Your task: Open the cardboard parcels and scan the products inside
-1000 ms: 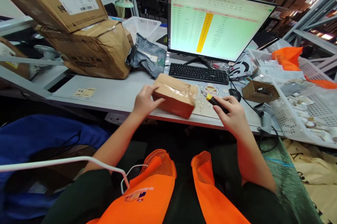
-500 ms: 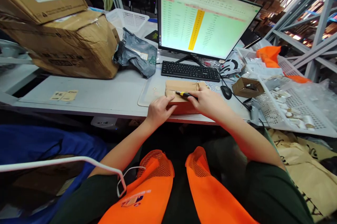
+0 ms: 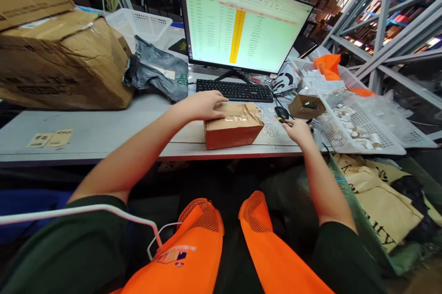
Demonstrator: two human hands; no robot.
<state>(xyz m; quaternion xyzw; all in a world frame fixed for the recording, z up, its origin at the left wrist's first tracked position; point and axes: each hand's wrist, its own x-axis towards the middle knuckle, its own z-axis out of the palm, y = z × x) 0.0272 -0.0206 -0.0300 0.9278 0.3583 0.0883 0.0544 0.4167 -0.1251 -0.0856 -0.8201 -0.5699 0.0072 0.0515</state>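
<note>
Cardboard box (image 3: 235,130), brown, shiny tape across the top: on the desk (image 3: 138,133), just behind the middle of its front edge. Left hand (image 3: 203,106): on the box's left end, thumb and fingers slightly parted; whether they grip, cannot tell. Right hand (image 3: 299,130): fingers closed round a cutter knife (image 3: 286,122), black and yellow, clear of the box. Keyboard (image 3: 235,90), black: behind the box. Mouse (image 3: 282,112): just beyond the knife. Perforated basket (image 3: 332,133), white: at the desk's right end. Two paper labels (image 3: 50,138): toward the front left corner.
</note>
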